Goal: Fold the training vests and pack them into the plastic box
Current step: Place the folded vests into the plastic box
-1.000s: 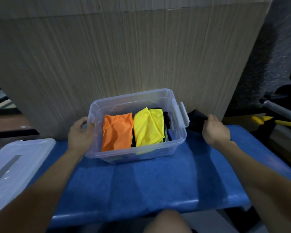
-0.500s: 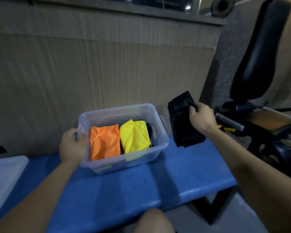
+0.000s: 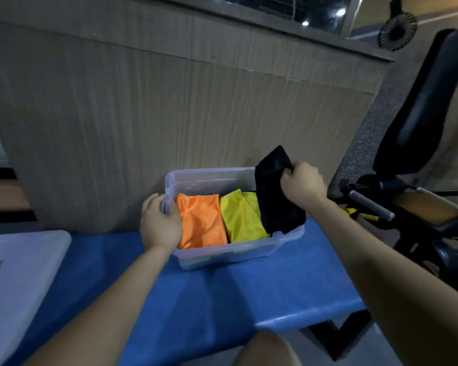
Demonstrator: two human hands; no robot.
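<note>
A blue bench [image 3: 222, 299] carries the clear plastic box [image 3: 230, 253], holding 1 orange vest [image 3: 201, 223] and 1 yellow vest [image 3: 239, 220]. The right hand [image 3: 300, 184] grips a folded black vest [image 3: 275, 196] over the box's right end; the left hand [image 3: 159, 223] clasps its left rim.

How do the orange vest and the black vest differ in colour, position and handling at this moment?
The orange vest lies folded inside the plastic box at its left end; the black vest hangs over the right end, only partly in. The right hand grips the black vest; the left hand, gripping the box rim, lies against the orange one. Both look folded.
</note>
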